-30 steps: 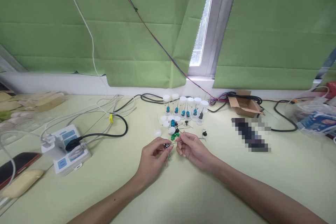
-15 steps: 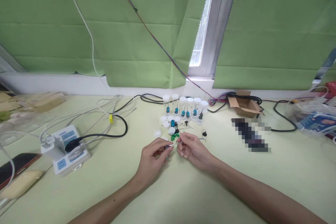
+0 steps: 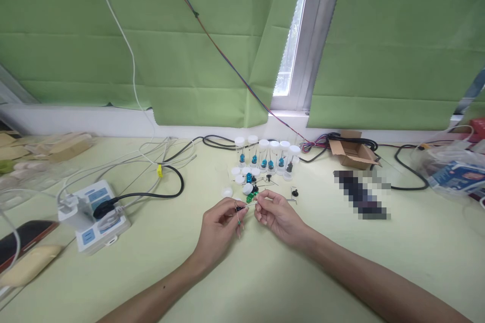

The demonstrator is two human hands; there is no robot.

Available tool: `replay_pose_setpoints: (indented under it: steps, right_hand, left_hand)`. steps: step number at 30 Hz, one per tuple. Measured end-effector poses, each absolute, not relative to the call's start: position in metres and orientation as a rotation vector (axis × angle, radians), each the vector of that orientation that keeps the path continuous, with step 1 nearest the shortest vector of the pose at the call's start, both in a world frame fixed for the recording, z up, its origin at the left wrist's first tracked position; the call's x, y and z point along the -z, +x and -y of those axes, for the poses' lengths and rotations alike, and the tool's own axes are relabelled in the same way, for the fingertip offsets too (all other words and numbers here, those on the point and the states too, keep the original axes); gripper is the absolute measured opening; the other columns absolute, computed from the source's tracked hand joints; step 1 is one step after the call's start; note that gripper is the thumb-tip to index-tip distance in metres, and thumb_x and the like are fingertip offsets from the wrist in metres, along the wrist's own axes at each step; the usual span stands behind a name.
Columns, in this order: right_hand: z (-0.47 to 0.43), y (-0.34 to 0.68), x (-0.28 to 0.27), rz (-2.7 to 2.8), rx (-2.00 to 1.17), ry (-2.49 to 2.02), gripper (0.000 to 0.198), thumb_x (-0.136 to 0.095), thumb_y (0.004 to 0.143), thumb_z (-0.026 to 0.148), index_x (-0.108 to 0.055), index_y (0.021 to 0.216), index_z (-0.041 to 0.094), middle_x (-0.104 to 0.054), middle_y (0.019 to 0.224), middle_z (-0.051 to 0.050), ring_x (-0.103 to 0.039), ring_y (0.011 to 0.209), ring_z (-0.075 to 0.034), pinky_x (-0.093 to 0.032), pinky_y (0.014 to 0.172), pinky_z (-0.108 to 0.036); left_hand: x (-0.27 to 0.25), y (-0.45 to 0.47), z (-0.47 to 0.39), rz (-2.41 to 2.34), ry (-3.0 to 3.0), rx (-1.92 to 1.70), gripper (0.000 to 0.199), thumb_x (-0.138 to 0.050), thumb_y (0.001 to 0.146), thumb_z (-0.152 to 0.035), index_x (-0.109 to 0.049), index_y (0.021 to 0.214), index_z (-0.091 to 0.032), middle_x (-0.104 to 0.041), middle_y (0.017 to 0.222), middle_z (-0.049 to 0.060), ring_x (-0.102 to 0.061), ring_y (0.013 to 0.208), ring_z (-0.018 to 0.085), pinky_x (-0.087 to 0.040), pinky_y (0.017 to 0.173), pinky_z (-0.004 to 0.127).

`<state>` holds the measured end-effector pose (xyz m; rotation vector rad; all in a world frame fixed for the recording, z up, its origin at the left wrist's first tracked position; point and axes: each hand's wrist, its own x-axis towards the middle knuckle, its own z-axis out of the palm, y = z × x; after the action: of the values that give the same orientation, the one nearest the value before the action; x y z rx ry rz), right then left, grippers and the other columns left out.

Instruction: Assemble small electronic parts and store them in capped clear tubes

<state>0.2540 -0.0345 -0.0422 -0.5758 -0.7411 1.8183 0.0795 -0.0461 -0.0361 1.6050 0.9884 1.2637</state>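
Near the middle of the table my left hand (image 3: 217, 226) is closed, pinching a small black part (image 3: 239, 208) with thin metal wire. A tiny green piece (image 3: 239, 222) hangs at the wire's lower end. My right hand (image 3: 281, 216) is also closed, its fingertips pinching a thin metal rod (image 3: 250, 205) that reaches across to the black part. Whether the rod and part are joined is too small to tell. Just beyond the fingers lie green pieces (image 3: 250, 197), a blue piece (image 3: 249, 177), loose white caps (image 3: 239, 179) and black parts with metal rods (image 3: 295, 193).
Behind stand several clear white-capped tubes (image 3: 274, 157) with blue or black pieces inside. A power strip (image 3: 91, 234) with plugs and cables is on the left. An open cardboard box (image 3: 352, 156), black cables (image 3: 413, 187) and a plastic bag (image 3: 450, 171) are on the right.
The black part and its hanging green piece have shifted slightly left in my left hand. My hands are slightly farther apart, and more of the straight rod shows between them.
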Motion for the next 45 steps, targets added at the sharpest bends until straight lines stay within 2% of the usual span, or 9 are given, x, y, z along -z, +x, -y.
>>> replay_pose_setpoints:
  steps: [11, 22, 32, 37, 45]
  right_hand:
    - [0.0366, 0.253, 0.0402, 0.812, -1.754, -0.604, 0.033, -0.087, 0.068, 0.034, -0.063, 0.08, 0.016, -0.067, 0.065, 0.0, -0.061, 0.056, -0.011, -0.042, 0.053, -0.022]
    - [0.0393, 0.2528, 0.0396, 0.94, -1.687, -0.725, 0.039, -0.082, 0.072, 0.046, -0.055, 0.068, 0.018, -0.064, 0.053, 0.002, -0.055, 0.044, -0.01, -0.036, 0.044, -0.021]
    - [0.0394, 0.2528, 0.0384, 0.953, -1.685, -0.752, 0.041, -0.08, 0.074, 0.047, -0.054, 0.065, 0.018, -0.06, 0.05, 0.003, -0.051, 0.042, -0.008, -0.035, 0.042, -0.02]
    - [0.0373, 0.2545, 0.0398, 0.94, -1.712, -0.702, 0.035, -0.077, 0.078, 0.046, -0.058, 0.073, 0.018, -0.062, 0.055, 0.003, -0.053, 0.044, -0.009, -0.036, 0.043, -0.02]
    - [0.0346, 0.2577, 0.0405, 0.916, -1.789, -0.565, 0.028, -0.08, 0.077, 0.039, -0.07, 0.093, 0.018, -0.065, 0.069, 0.002, -0.055, 0.05, -0.008, -0.039, 0.048, -0.022]
  left_hand:
    - [0.0392, 0.0788, 0.0445, -0.992, 1.541, -1.252, 0.015, -0.07, 0.083, -0.032, -0.071, 0.088, -0.018, -0.059, 0.076, 0.001, -0.058, 0.052, 0.011, -0.052, 0.044, 0.023]
    - [0.0375, 0.0796, 0.0439, -1.01, 1.56, -1.262, 0.017, -0.07, 0.082, -0.034, -0.072, 0.088, -0.017, -0.062, 0.081, 0.002, -0.058, 0.052, 0.011, -0.052, 0.043, 0.023]
    - [0.0388, 0.079, 0.0444, -1.014, 1.566, -1.261, 0.018, -0.07, 0.083, -0.035, -0.071, 0.086, -0.017, -0.062, 0.08, 0.002, -0.058, 0.05, 0.01, -0.052, 0.044, 0.023]
    - [0.0364, 0.0803, 0.0448, -1.024, 1.522, -1.262, 0.018, -0.071, 0.081, -0.035, -0.07, 0.085, -0.017, -0.059, 0.067, -0.001, -0.057, 0.048, 0.011, -0.051, 0.043, 0.023]
    - [0.0357, 0.0796, 0.0435, -1.083, 1.456, -1.184, 0.022, -0.071, 0.081, -0.038, -0.067, 0.087, -0.017, -0.06, 0.053, -0.003, -0.055, 0.042, 0.012, -0.048, 0.046, 0.024]
